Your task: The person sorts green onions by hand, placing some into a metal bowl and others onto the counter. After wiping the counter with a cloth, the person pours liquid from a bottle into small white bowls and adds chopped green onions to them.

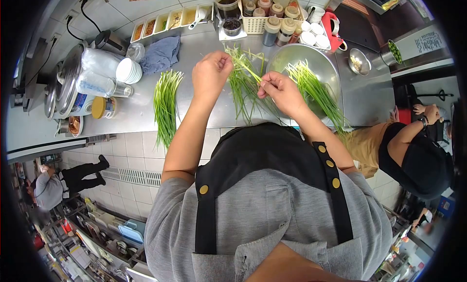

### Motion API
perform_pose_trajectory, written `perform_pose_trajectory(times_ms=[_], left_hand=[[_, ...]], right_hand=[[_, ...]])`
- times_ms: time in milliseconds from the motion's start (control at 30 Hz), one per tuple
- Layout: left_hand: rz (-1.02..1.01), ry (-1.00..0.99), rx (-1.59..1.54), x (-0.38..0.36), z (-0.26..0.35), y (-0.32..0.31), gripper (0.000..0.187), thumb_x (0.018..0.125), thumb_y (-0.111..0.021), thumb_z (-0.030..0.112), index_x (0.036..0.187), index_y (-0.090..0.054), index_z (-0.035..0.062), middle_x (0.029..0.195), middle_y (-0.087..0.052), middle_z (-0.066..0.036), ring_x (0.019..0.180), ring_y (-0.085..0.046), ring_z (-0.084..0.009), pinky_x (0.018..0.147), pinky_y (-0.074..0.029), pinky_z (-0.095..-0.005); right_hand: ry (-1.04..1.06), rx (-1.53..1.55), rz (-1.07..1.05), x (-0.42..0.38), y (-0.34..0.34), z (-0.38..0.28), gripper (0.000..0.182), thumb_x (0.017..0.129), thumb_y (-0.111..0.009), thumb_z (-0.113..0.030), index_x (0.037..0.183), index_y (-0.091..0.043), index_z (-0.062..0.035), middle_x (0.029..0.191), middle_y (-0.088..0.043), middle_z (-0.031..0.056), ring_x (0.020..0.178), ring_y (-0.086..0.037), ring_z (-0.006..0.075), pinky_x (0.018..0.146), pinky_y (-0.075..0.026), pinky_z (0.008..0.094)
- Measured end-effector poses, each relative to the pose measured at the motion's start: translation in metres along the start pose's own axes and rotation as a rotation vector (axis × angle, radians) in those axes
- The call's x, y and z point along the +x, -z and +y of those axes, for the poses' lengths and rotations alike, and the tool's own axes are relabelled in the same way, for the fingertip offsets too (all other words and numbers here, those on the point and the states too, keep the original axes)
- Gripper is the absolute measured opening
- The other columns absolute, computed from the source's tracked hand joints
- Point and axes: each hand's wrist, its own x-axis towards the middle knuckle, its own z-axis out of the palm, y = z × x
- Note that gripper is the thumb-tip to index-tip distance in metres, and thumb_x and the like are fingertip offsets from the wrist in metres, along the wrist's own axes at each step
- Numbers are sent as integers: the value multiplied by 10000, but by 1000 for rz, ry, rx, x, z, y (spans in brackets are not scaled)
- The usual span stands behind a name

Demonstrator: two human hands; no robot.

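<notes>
Green stalks with pale ends lie in three groups on the steel counter. One neat bundle [168, 107] is at the left, near the front edge. A looser pile [242, 90] lies in the middle, between my hands. The third bunch [318, 90] rests in a large metal bowl [277, 55] and hangs over its front rim. My left hand [212, 70] is raised with its fingertips pinched together; what they hold, if anything, is too small to make out. My right hand [279, 90] pinches a few stalks [248, 67] whose pale ends point up and left.
Seasoning trays [170, 21], sauce bottles in a basket [255, 25] and a blue cloth [160, 54] line the back. Stacked cups [128, 71] and a yellow-lidded jar [103, 107] stand left. A small bowl [359, 61] is right. Other people are at both sides.
</notes>
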Motion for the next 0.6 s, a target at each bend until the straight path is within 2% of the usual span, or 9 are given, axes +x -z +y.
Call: perform_pose_trajectory(times_ms=[100,200,267,300,367,400,467,600], left_hand=[[52,13,70,9,-14,5,96,768,-694,95,839,-685,31,734,-663,-95,606,-617,-138,593,-494,-255],[137,79,55,17,-33,9,97,751,-695,133,810,-685,57,716,-662,-69,601,-626,-160,585,-495,-291],[77,203,-286,23,-43,11,116,791,-686,113,822,-670,2,707,-662,-47,611,-609,-105,585,-487,-255],[-14,243,-498,25,-42,14,142,833,-664,91,871,-647,-45,736,-649,-31,648,-591,-75,609,-481,-220],[-87,296,-607,25,-35,16,171,843,-669,111,919,-636,-39,769,-647,-32,671,-585,-73,624,-463,-206],[-158,348,-715,25,-31,16,206,852,-674,131,966,-625,-33,802,-644,-32,694,-579,-70,639,-444,-192],[-162,338,-753,23,-26,9,195,857,-671,129,966,-624,-25,800,-642,-30,686,-573,-67,633,-436,-189],[-99,320,-832,16,-27,-10,154,875,-648,111,964,-622,-13,791,-636,-24,677,-569,-68,621,-427,-184]], right_hand=[[-42,5,1,-3,6,1,89,923,-517,-76,892,-551,0,733,-575,27,695,-585,112,656,-497,250],[-53,-18,39,-6,12,4,76,922,-519,-83,888,-551,-24,707,-538,3,637,-532,85,617,-481,239],[-152,319,47,-7,16,3,60,917,-547,-113,894,-557,-58,714,-519,-25,592,-461,48,569,-444,224],[-152,320,49,-6,13,-1,60,917,-547,-113,894,-557,-58,714,-519,-25,592,-461,48,569,-444,224],[-117,197,158,-2,4,-8,104,894,-618,-156,952,-606,-71,679,-491,-67,545,-393,19,512,-368,192],[-115,198,159,0,3,-6,104,894,-618,-156,952,-606,-71,679,-491,-67,545,-393,19,512,-368,192],[-118,151,29,5,2,2,262,852,-693,-214,1071,-639,-80,692,-507,-93,550,-400,5,480,-332,176],[-238,97,-62,8,-4,2,290,837,-715,-215,1084,-656,-76,649,-503,-104,504,-370,0,452,-305,168]])
